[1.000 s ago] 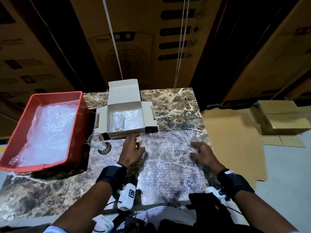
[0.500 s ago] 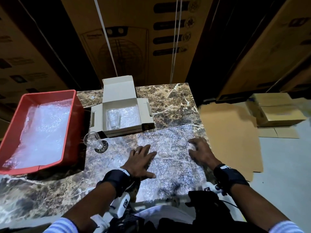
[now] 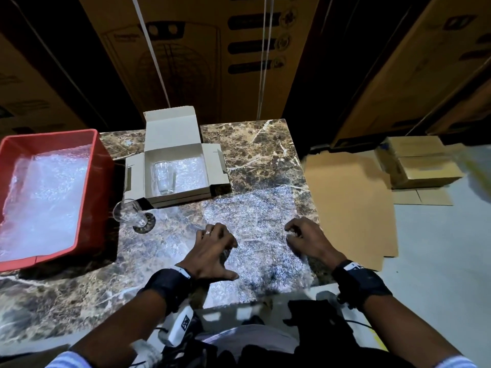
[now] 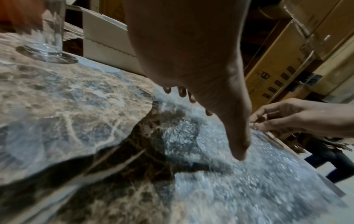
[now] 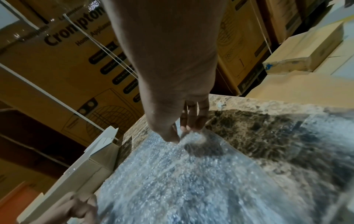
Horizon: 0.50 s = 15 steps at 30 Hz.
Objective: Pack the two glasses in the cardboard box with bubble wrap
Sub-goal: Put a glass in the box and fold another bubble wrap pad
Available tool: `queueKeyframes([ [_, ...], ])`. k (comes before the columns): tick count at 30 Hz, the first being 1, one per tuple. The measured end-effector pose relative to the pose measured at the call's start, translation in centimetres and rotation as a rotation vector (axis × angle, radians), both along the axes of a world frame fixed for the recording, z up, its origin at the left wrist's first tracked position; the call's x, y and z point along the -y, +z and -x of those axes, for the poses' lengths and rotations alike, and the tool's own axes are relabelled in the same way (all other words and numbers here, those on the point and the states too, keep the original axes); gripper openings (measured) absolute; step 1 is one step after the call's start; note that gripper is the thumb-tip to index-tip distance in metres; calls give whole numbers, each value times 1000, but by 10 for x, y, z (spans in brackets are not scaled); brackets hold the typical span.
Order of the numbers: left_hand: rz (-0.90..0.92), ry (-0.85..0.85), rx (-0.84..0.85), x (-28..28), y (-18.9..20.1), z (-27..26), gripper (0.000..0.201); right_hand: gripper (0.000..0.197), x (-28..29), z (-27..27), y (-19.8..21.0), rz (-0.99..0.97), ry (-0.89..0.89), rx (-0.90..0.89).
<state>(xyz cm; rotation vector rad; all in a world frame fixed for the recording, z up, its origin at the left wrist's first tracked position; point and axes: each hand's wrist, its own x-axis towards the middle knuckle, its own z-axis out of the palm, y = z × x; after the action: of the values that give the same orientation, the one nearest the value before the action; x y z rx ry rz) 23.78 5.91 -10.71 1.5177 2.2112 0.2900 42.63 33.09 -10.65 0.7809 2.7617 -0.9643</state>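
Observation:
An open cardboard box (image 3: 175, 199) stands at the back of the marble table (image 3: 265, 155), lined with bubble wrap, and one glass (image 3: 164, 177) stands inside it. A second glass (image 3: 127, 212) stands on the table in front of the box's left corner. A bubble wrap sheet (image 3: 255, 221) lies flat in front of the box. My left hand (image 3: 215, 245) sits on the sheet's left part with bent fingers and the thumb spread wide, tips touching the wrap. At the sheet's right edge my right hand (image 5: 182, 133) pinches the wrap between thumb and fingers, and the wrap peaks up there.
A red bin (image 3: 90, 203) holding more bubble wrap stands at the table's left. Flat cardboard (image 3: 350, 208) and small cartons (image 3: 422, 166) lie on the floor to the right. Tall printed cartons (image 3: 202, 57) stand behind the table.
Both hands have drawn back along the sheet toward me. The left hand left the box's front and its flat fingers have bent. The right hand's fingers have closed on the wrap's edge.

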Motion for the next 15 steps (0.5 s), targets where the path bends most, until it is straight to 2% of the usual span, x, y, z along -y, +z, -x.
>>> queueKeyframes([
  [4,-6,-125,59,4,-8,-14,74,16,7,-6,-13,44,77,-18],
  [8,58,-193,87,10,-11,-25,68,20,13,-14,-23,51,44,-24],
  [10,62,-158,111,13,-10,-28,57,19,15,-16,-24,39,32,-33],
  [13,19,-117,127,14,-5,-29,25,18,18,-18,-26,18,66,-29],
  [15,6,-87,144,14,-3,-29,11,30,22,-20,-24,13,102,-1],
])
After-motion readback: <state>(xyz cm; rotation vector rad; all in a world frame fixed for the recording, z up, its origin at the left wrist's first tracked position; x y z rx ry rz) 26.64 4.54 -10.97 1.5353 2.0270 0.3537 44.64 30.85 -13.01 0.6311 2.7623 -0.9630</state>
